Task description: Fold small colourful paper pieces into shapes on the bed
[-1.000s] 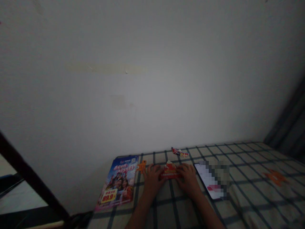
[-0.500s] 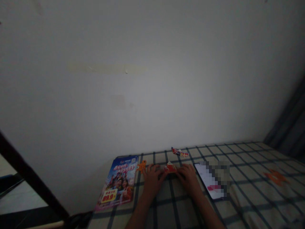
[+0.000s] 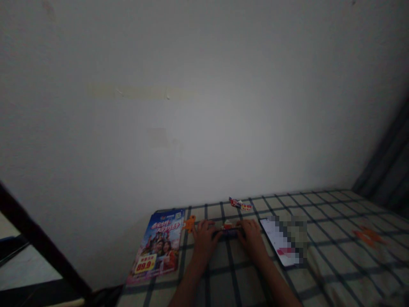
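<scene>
Both my hands rest on a checked bedsheet [image 3: 322, 213] near the wall. My left hand [image 3: 204, 237] and my right hand [image 3: 251, 236] press on the two ends of a small folded red paper [image 3: 228, 229] lying flat between them. The fingers of each hand are curled and pinched on the paper's edges. Only a narrow strip of the paper shows.
A colourful flyer [image 3: 158, 245] lies to the left of my hands, next to a small orange shape [image 3: 189, 223]. Another small folded red and white paper [image 3: 240, 204] sits by the wall. A phone [image 3: 283, 241] lies to the right. A dark bed rail [image 3: 38, 245] crosses the lower left.
The red paper between my hands has been folded down and now shows as a much narrower strip. My hands have stayed in the same place.
</scene>
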The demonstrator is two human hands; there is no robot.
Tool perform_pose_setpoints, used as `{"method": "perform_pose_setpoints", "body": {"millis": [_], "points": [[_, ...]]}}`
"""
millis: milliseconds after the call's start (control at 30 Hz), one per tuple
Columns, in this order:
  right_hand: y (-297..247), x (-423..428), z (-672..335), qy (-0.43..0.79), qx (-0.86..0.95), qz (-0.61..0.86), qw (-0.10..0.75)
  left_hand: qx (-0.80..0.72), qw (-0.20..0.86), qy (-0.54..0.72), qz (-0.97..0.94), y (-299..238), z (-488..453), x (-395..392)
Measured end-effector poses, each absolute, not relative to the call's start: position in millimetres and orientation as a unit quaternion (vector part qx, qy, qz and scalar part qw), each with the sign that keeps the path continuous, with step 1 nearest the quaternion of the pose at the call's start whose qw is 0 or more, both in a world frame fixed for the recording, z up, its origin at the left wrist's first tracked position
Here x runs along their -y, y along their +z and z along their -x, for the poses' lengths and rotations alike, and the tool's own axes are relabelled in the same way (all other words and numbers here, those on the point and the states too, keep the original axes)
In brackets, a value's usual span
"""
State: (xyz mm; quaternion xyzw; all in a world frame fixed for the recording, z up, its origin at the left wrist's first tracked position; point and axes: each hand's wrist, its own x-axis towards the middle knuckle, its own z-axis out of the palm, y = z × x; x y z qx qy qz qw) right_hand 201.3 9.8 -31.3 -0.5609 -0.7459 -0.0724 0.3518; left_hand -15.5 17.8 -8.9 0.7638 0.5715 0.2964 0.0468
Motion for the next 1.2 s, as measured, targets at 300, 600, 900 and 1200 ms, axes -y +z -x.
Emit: {"method": "perform_pose_setpoints", "body": {"millis": [300, 600, 900, 1200], "points": [[-27.3, -5.5, -196.2, -0.090, 0.741, 0.592, 0.304, -0.580, 0.021, 0.274, -0.766, -9.2, 11.5, -22.4], [-28.3, -2.5, -196.9, -0.102, 0.747, 0.573, 0.322, -0.519, 0.064, 0.207, -0.827, -1.9, 12.3, -16.7], [-27.4, -3.2, -197.9, -0.095, 0.741, 0.584, 0.316, -0.494, 0.081, 0.225, -0.836, -4.7, 14.5, -14.1], [-28.0, -3.9, -197.8, -0.108, 0.751, 0.575, 0.306, -0.490, 0.045, 0.246, -0.835, -1.6, 11.7, -9.1]]}}
